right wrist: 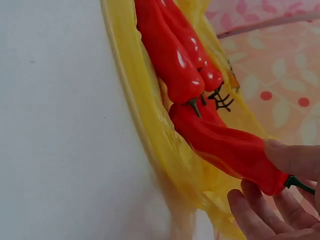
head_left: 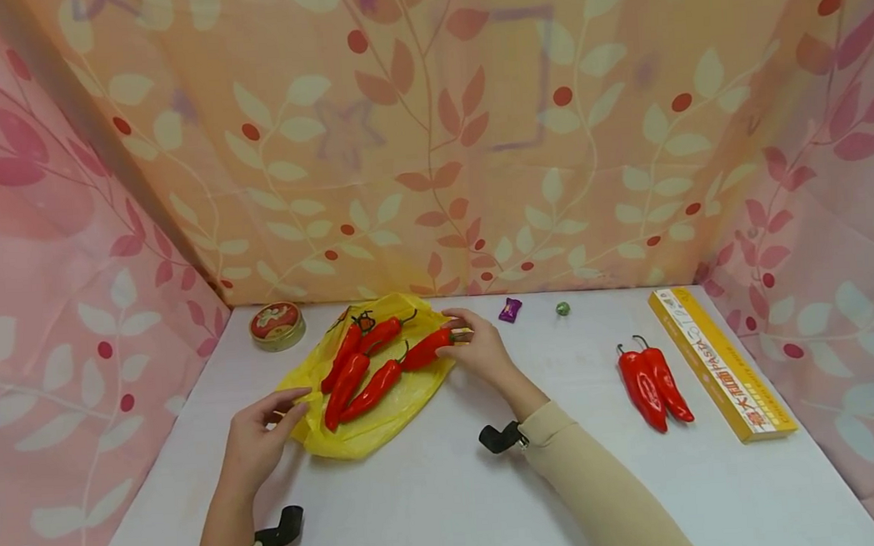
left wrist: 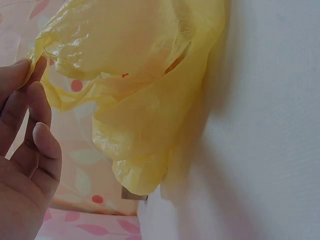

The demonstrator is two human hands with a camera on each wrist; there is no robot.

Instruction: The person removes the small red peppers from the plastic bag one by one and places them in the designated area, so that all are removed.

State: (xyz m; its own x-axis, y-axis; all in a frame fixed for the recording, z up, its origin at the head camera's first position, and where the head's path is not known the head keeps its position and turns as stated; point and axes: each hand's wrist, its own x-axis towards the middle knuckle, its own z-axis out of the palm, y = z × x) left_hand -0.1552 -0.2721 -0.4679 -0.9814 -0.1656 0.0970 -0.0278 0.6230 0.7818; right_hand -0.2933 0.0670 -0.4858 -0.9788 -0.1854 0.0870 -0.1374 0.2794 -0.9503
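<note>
A yellow plastic bag (head_left: 408, 408) lies spread on the table, with several red chili peppers (head_left: 346, 387) on it. My left hand (head_left: 255, 439) pinches the bag's left edge between thumb and fingers; in the left wrist view the thin film (left wrist: 145, 120) rises to the fingertips. At the bag's right side my right hand (head_left: 479, 350) holds one red chili pepper (right wrist: 230, 147) near its green stem. Its tip points toward the other peppers inside the bag, and the thumb lies on its upper side. Bag folds hide the peppers in the left wrist view.
Two more red chili peppers (head_left: 643, 390) lie side by side at right, near a long yellow pasta box (head_left: 720, 364). Toward the back are a round tin (head_left: 277, 326), a purple wrapped candy (head_left: 510, 309) and a small green ball (head_left: 563, 308). Patterned cloth walls enclose the table.
</note>
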